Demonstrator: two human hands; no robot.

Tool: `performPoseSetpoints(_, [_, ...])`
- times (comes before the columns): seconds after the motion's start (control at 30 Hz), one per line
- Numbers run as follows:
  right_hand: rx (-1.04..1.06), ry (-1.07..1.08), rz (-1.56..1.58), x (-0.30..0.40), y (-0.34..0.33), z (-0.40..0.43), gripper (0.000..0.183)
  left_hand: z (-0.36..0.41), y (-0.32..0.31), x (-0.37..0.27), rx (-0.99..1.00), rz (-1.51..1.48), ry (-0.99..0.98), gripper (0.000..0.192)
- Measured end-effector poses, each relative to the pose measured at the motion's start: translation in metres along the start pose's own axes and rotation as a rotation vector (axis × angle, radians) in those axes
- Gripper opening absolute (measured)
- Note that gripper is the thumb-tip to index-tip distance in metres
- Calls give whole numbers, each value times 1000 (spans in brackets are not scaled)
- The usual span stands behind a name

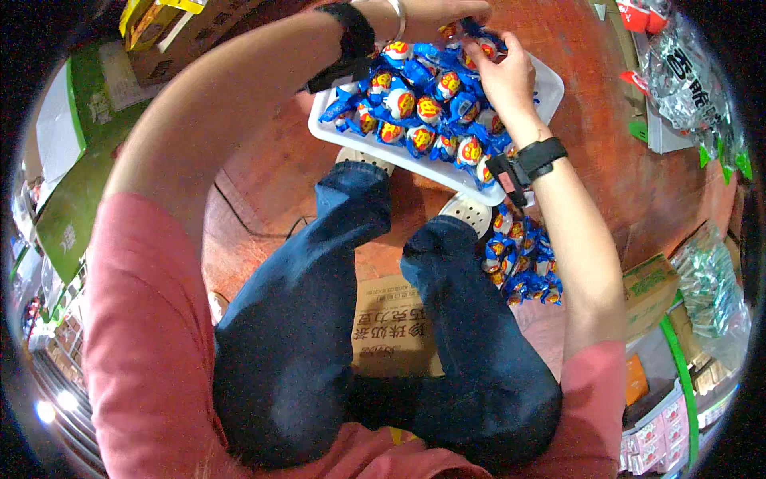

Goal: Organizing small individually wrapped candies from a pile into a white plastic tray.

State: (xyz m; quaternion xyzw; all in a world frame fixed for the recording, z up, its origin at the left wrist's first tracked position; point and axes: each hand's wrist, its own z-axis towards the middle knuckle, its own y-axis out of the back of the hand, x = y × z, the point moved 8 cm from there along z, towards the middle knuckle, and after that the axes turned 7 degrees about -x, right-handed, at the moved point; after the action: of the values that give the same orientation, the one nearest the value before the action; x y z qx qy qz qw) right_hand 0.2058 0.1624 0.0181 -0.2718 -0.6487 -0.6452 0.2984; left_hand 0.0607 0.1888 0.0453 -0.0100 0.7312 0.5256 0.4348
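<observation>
A white plastic tray (395,157) sits tilted in view before me, heaped with round candies (422,109) in blue, white, red and yellow wrappers. Over the far right part of the heap, my right hand (507,75) has its thumb and fingers around a wrapped candy (483,52). My left hand (440,13) reaches across the far side of the tray, close to the right fingertips. The top edge of the view cuts it off partly, so its grip is unclear. Black straps are on both wrists.
Another cluster of the wrapped candies (522,257) lies on the floor right of my shoe (467,214). A printed cardboard piece (392,326) is between my legs. Cartons (649,287) and clear plastic packaging (712,293) stand at right. A black cable (257,233) runs along the red floor.
</observation>
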Motion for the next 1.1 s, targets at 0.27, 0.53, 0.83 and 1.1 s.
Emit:
performPoseSetpoints(0.27, [-95,37,-38,-31,-35,-4,52,-15,-24,30,-236,-153,-84,42])
performPoseSetpoints(0.53, [-89,134,87,-26,-31,-12,45,-45,-44,35,-353,-200,2,33])
performPoseSetpoints(0.83, [111,208,6,-27,-40,-17,52,-39,-46,47,-208,-244,105,11])
performPoseSetpoints(1.1, [59,285,-1,-9,-28,-20,52,-44,-53,52,-293,-304,127,14])
